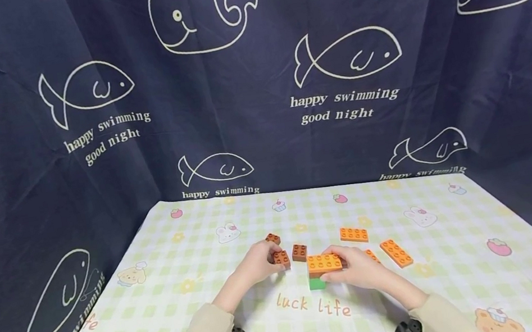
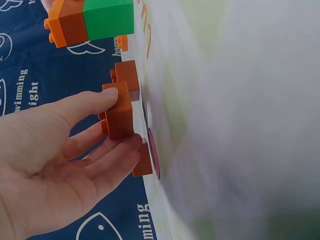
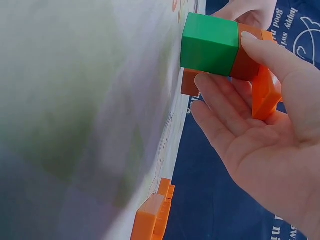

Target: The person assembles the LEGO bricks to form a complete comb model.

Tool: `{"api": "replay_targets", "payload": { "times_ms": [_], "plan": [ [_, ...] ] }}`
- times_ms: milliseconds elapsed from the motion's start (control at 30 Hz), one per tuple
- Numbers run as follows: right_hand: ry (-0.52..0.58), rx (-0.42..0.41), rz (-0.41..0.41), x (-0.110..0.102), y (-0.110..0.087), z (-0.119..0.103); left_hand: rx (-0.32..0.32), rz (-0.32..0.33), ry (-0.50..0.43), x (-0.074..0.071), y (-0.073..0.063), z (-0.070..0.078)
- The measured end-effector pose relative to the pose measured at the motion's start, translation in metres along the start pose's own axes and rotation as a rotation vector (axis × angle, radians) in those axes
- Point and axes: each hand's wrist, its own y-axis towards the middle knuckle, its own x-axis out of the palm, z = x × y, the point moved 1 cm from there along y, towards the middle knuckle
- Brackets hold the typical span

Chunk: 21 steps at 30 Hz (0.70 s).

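My left hand (image 1: 259, 261) pinches a brown toy building brick (image 2: 120, 112) between thumb and fingers, just above the tabletop. To the right, my right hand (image 1: 359, 267) grips a small stack. A green block (image 3: 209, 45) forms its bottom, a brown brick (image 3: 248, 57) the middle, and a longer orange brick (image 1: 324, 263) the top, overhanging on the right. In the right wrist view the thumb presses the brown layer while the fingers curl behind. Another brown brick (image 1: 299, 252) stands between the hands, and one more (image 1: 272, 238) lies just behind the left hand.
Beyond the right hand lie flat orange bricks: one at the back (image 1: 354, 234), one at the right (image 1: 397, 253), and one partly hidden by the hand (image 1: 372, 255). A checked cloth (image 1: 288, 322) covers the table. Dark printed curtains (image 1: 256, 99) surround its back and sides.
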Motion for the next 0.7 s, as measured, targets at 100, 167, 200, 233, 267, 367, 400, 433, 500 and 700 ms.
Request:
{"api": "replay_targets", "payload": {
  "times_ms": [100,167,200,233,267,367,400,433,500,700],
  "plan": [
    [0.007,0.004,0.001,0.0004,0.0001,0.0004,0.002,0.008,-0.003,-0.0007,-0.0008,0.0000],
    [0.012,0.005,0.001,0.0006,0.0002,0.0008,0.003,0.011,-0.004,-0.0013,-0.0014,0.0003],
    [0.014,0.005,0.000,0.0007,0.0003,0.0010,0.003,0.012,-0.005,-0.0018,-0.0016,0.0007],
    [0.015,0.004,-0.002,0.0009,0.0003,0.0013,0.003,0.014,-0.002,-0.0018,-0.0021,0.0009],
    [0.018,0.003,-0.003,0.0012,0.0003,0.0015,0.004,0.016,0.005,-0.0018,-0.0025,0.0011],
    [0.023,-0.002,-0.005,0.0016,0.0003,0.0018,0.006,0.019,0.017,-0.0023,-0.0030,0.0022],
    [0.023,-0.005,-0.006,0.0016,0.0003,0.0018,0.009,0.021,0.019,-0.0023,-0.0029,0.0025],
    [0.024,-0.008,-0.006,0.0016,0.0003,0.0018,0.008,0.024,0.016,-0.0024,-0.0027,0.0028],
    [0.023,-0.013,-0.005,0.0014,0.0004,0.0016,0.004,0.025,-0.004,-0.0028,-0.0023,0.0037],
    [0.035,-0.035,-0.006,0.0007,-0.0001,0.0020,0.008,0.030,-0.083,-0.0027,-0.0039,0.0059]
  ]
}}
